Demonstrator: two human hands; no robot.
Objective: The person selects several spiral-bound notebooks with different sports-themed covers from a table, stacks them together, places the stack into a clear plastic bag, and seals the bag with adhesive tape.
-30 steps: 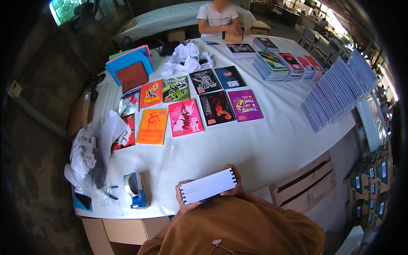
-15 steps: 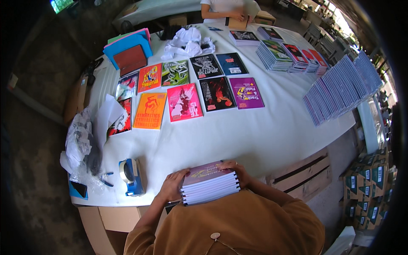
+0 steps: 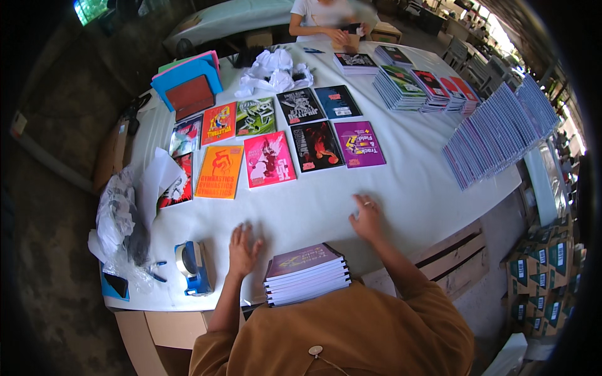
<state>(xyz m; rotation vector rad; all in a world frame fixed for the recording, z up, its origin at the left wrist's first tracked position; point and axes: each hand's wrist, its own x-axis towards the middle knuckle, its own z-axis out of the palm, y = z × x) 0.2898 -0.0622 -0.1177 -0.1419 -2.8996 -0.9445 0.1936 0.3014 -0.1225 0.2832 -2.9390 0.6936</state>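
Observation:
A stack of several notebooks with purple covers [image 3: 305, 261] lies at the table's near edge, against my body. My left hand [image 3: 243, 252] is just left of the stack, off it, with fingers apart and nothing held. Beyond the stack's far right corner, my right hand [image 3: 366, 218] is above the white table, fingers spread and holding nothing. Farther up the table lie single notebooks in two rows, among them a purple one [image 3: 359, 144], a black one with a red figure [image 3: 316, 146], a pink one [image 3: 269, 160] and an orange one [image 3: 219, 172].
A blue tape dispenser [image 3: 193, 268] stands left of my left hand. Crumpled plastic wrap [image 3: 119, 216] lies along the left edge. Tall notebook stacks [image 3: 492, 138] stand at the right. A co-worker [image 3: 329, 22] handles a small brown box [image 3: 346, 44] across the table.
Both hands have let go of the notebook stack. The left moved up and slightly left, the right forward and right. Across the table, the co-worker's hands moved.

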